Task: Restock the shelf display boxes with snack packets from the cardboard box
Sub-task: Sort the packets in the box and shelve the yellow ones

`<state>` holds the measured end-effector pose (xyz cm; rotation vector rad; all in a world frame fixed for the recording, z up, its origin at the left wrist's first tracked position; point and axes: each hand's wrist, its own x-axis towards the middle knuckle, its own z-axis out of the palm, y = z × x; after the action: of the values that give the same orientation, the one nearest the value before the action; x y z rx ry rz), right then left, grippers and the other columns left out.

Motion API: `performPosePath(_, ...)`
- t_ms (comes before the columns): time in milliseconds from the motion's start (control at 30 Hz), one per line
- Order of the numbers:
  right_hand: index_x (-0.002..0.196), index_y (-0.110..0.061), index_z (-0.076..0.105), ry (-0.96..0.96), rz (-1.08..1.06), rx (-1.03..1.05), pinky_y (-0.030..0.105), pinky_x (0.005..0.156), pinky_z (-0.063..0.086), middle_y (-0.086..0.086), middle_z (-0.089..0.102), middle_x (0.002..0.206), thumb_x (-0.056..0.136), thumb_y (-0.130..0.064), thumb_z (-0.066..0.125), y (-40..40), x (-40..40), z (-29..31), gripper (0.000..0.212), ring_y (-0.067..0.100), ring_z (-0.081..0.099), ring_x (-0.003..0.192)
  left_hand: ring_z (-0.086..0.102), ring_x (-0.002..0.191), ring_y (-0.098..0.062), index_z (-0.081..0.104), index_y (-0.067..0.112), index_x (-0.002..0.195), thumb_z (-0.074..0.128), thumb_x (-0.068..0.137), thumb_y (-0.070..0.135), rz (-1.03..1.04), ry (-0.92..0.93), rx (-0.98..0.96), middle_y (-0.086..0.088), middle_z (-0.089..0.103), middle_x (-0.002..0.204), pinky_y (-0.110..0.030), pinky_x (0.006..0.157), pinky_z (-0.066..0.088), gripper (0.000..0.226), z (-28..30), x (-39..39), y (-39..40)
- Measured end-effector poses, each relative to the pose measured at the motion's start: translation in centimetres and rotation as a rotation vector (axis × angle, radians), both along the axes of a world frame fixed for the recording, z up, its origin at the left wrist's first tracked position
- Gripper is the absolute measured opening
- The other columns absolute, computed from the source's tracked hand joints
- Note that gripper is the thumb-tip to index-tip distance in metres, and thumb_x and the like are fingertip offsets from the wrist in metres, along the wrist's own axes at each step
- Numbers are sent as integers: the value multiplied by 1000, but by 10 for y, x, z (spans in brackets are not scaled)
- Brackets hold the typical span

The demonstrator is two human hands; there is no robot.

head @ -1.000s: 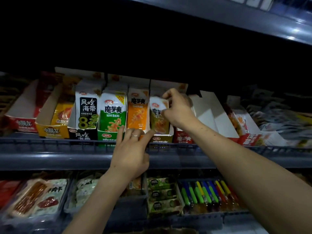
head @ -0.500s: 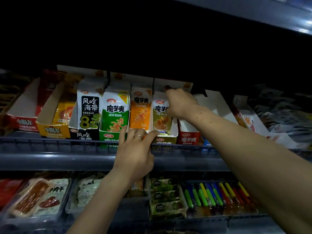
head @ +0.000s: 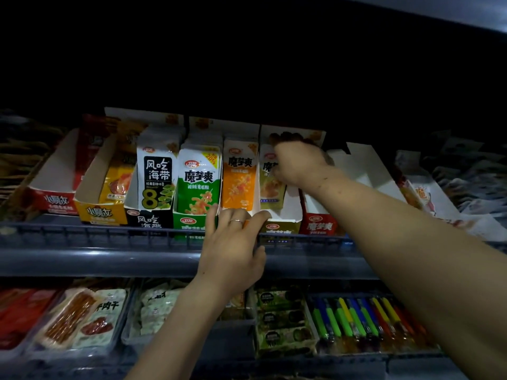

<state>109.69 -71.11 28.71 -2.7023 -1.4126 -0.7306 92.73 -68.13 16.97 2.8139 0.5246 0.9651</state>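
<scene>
overhead, dark grey shelf (head: 109, 259) rail

A single head-worn wide-angle camera is looking forward and slightly upward at a dim shop shelf (head: 164, 259), sitting close enough that both forearms are reaching in from the bottom edge. The upper shelf row is filling the middle of the view, a lower row is showing beneath, and edges are bending from lens distortion
</scene>
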Motion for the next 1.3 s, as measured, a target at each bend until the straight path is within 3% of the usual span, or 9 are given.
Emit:
performPosePath(233, 128, -14, 50, -214, -9, 58, 36, 67, 36, 12, 60, 115, 89, -13, 62, -5, -12, -12, 41, 32, 60, 103, 48, 107, -25, 51, 28, 128, 62, 74, 36, -1, 3, 12, 3, 55, 105, -47, 112, 13, 55, -2, 0, 0)
performPosePath(500, 131, -15, 48, -115, 91, -65, 39, 95, 37, 13, 53, 128, 88, -21, 62, -12, -12, -23, 46, 32, 48, 120, 47, 109, -26, 51, 29, 128, 59, 72, 36, 16, 15, 29, 2, 56, 107, -47, 112, 10, 57, -4, 2, 1)
performPosePath(700, 132, -15, 49, -56, 144, -18, 37, 97, 37, 10, 52, 130, 87, -31, 63, -29, -14, -22, 50, 30, 45, 122, 44, 114, -25, 48, 28, 134, 59, 72, 28, -19, 24, 24, 2, 54, 110, -47, 113, 9, 62, -3, -1, 3)
performPosePath(867, 108, -14, 63, 78, 266, 153, 37, 88, 41, 7, 63, 108, 87, -25, 61, -69, -33, -31, 24, 27, 54, 104, 34, 133, -27, 50, 26, 134, 63, 81, 23, -63, -39, -13, -4, 48, 131, -51, 119, 8, 54, 10, -12, 0)
performPosePath(967, 95, -15, 65, 176, 327, 185, 37, 77, 48, 4, 66, 94, 84, -24, 63, -101, -52, -45, 15, 25, 57, 90, 49, 119, -24, 63, 18, 118, 64, 82, 17, -95, -176, 22, -1, 59, 119, -48, 113, 26, 36, 15, -30, -7)
performPosePath(1033, 92, -18, 63, 288, 335, 231, 35, 73, 49, -1, 64, 91, 85, -26, 63, -126, -67, -56, 11, 19, 57, 86, 59, 100, -20, 66, 17, 110, 60, 86, 19, -178, -198, -74, 3, 63, 108, -40, 95, 45, 26, 7, -49, -13)
performPosePath(1133, 93, -22, 64, 502, 347, 238, 29, 71, 49, -8, 61, 88, 86, -28, 66, -160, -88, -86, 9, 7, 55, 78, 63, 83, -10, 69, 22, 101, 53, 86, 34, -294, -22, -254, 9, 66, 94, -33, 70, 54, 25, -25, -80, -26)
performPosePath(1200, 95, -21, 66, 635, 339, 153, 27, 70, 51, -9, 61, 86, 87, -28, 68, -175, -101, -117, 11, 4, 55, 76, 64, 79, -9, 69, 27, 96, 51, 84, 40, -305, 200, -304, 10, 68, 89, -32, 67, 54, 25, -50, -92, -36)
performPosePath(1300, 95, -22, 67, 774, 282, 26, 30, 71, 54, -14, 60, 80, 85, -31, 70, -190, -122, -172, 14, 2, 57, 73, 64, 77, -13, 67, 28, 90, 57, 86, 33, -302, 533, -343, 8, 69, 86, -33, 65, 52, 12, -90, -102, -50)
